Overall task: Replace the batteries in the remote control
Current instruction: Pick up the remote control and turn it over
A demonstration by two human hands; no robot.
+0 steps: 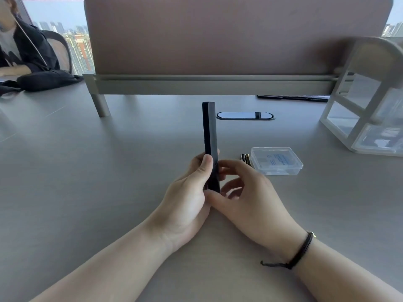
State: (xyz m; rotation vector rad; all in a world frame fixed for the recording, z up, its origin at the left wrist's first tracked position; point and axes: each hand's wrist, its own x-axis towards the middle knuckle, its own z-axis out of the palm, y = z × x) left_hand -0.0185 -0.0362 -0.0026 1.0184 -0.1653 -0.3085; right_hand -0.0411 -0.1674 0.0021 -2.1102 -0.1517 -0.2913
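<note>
A slim black remote control (209,129) stands on edge, pointing away from me, above the grey table (109,171). My left hand (187,199) grips its near end, thumb along the left side. My right hand (246,197) touches the same near end from the right, fingers curled against it and thumb under the bottom. Two dark batteries with gold tips (246,159) lie on the table to the right, beside a clear plastic box (276,160). Which face of the remote has the battery cover is hidden.
A brown desk divider (218,35) on a grey rail spans the back. An oval cable port (245,115) sits behind the remote. A white and clear drawer unit (366,110) stands at the right. A seated person (19,46) and dark bag (48,80) occupy the far left.
</note>
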